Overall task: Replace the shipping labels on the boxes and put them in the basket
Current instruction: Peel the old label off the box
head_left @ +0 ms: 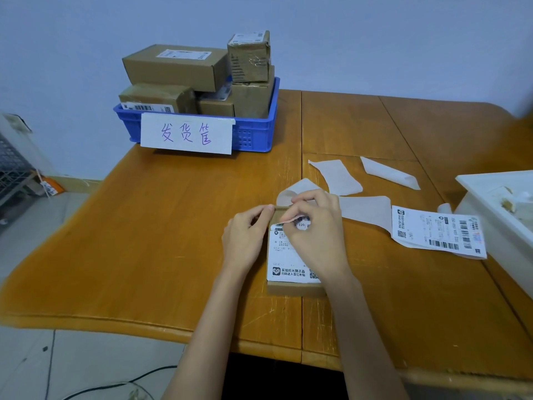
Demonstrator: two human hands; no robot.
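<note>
A blue basket (253, 134) stacked with parcels sits far left on the wooden table (144, 226). Nearer, the left hand (245, 241) grips the cardboard box (294, 288) edge — the right hand (314, 229) pinches its shipping label's (285, 255) peeled top corner.

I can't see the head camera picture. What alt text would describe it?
Two hands work on a small cardboard box on a wooden table: the left hand steadies its far edge while the right hand peels up the shipping label. Behind stands a blue basket full of boxes; backing papers and a loose label lie to the right.
</note>
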